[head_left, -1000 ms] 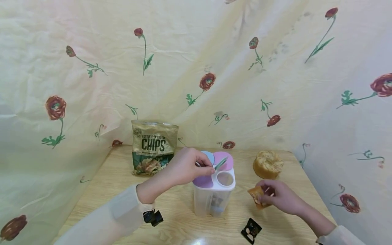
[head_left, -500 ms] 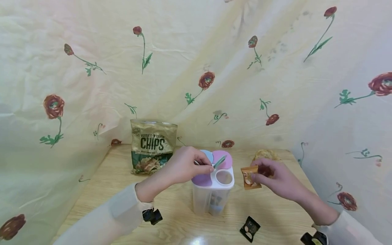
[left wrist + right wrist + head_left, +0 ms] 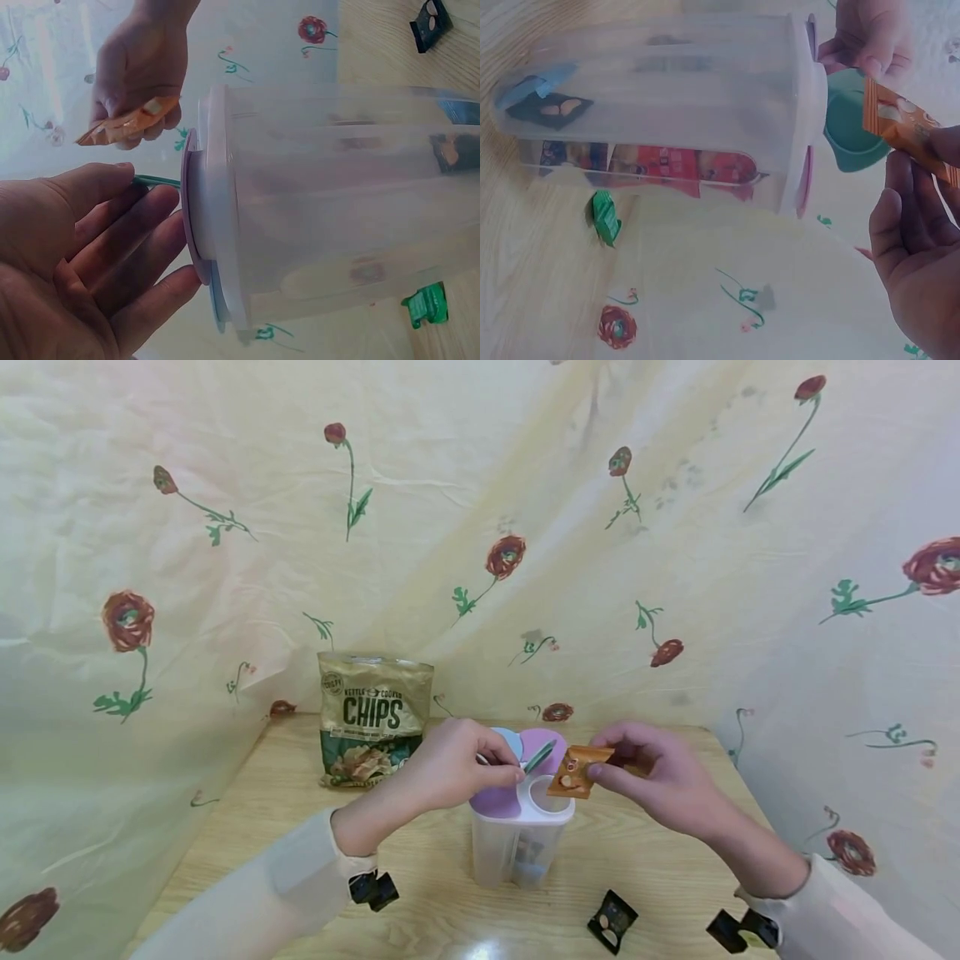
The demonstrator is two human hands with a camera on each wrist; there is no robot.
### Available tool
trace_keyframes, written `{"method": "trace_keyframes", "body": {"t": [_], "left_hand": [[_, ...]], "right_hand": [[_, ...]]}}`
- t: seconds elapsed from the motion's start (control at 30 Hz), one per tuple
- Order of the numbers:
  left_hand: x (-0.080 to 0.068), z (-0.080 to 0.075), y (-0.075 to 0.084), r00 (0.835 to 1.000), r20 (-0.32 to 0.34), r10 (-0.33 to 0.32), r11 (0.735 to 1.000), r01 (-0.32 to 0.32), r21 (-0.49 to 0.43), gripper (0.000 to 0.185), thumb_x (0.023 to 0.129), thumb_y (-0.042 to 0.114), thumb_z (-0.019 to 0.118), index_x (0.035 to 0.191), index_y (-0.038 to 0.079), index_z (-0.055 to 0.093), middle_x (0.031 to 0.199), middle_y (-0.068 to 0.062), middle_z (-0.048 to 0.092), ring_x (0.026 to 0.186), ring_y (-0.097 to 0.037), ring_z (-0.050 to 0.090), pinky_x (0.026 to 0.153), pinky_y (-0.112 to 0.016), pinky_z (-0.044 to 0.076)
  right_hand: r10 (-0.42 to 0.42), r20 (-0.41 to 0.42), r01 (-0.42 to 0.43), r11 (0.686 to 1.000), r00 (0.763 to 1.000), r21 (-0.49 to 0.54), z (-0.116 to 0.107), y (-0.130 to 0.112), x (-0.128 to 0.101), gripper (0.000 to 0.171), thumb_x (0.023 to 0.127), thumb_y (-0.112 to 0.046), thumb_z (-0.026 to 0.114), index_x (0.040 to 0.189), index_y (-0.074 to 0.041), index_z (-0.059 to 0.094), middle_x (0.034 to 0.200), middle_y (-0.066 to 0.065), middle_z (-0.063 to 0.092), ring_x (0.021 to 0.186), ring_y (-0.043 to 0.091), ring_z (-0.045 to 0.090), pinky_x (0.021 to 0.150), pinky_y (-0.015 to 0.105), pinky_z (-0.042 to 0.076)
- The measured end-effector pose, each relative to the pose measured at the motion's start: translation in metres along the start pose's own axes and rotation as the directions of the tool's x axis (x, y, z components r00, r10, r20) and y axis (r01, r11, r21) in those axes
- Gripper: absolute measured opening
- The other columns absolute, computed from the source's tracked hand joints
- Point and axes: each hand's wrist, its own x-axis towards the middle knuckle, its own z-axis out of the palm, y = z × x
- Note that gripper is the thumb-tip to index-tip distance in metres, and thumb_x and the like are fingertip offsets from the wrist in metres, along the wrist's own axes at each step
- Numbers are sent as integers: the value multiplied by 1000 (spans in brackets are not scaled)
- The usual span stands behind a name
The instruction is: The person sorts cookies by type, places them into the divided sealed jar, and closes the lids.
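Observation:
A clear storage container (image 3: 495, 852) with a white top stands upright on the table. My left hand (image 3: 453, 764) pinches the raised green flap lid (image 3: 855, 124) between thumb and finger, leaving a round opening (image 3: 542, 795) uncovered. Thumb and fingers of my right hand (image 3: 663, 777) pinch a small orange snack packet (image 3: 576, 770), which overlaps that opening in the head view. Purple (image 3: 495, 803), pink (image 3: 542, 743) and blue (image 3: 507, 740) lids cover the other compartments. Through the wall, the right wrist view shows a black packet (image 3: 551, 111) and red packets (image 3: 660, 159) inside.
A bag of chips (image 3: 373, 714) stands at the back left. One black packet (image 3: 612, 921) lies on the table (image 3: 435, 893) at front right. The wrist views show a small green packet (image 3: 605, 217) behind the container. A flowered cloth (image 3: 420, 527) hangs around the table.
My right hand has lifted the orange packet off the table's right side and carried it left to the opening. It now hides the round bread behind. My left hand stays on the green lid.

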Motion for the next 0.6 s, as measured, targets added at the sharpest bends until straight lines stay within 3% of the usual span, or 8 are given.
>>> {"method": "trace_keyframes", "body": {"t": [0.2,0.37,0.6], "left_hand": [[0,-1,2,1000,11,-13,1000,13,7,6,90,28,80,84,27,81,80,20,74,78,-1,63,65,-23,51],[1,-1,2,1000,21,-19,1000,18,4,6,91,28,79,85,27,81,80,20,74,78,-1,63,66,-23,51],[1,-1,2,999,24,-24,1000,24,5,6,91,28,79,85,27,81,80,19,74,78,-1,63,66,-24,51]], "right_hand": [[4,38,-4,1000,999,5,11,8,7,18,94,1,71,102,-15,69,95,2,72,78,17,68,65,30,57],[17,41,-14,998,999,-67,17,15,9,20,91,-5,77,95,-24,71,89,-6,72,72,14,64,62,30,54],[33,47,-27,993,998,-112,18,16,13,23,86,0,77,90,-23,72,85,-7,71,68,12,60,58,28,51]]}}
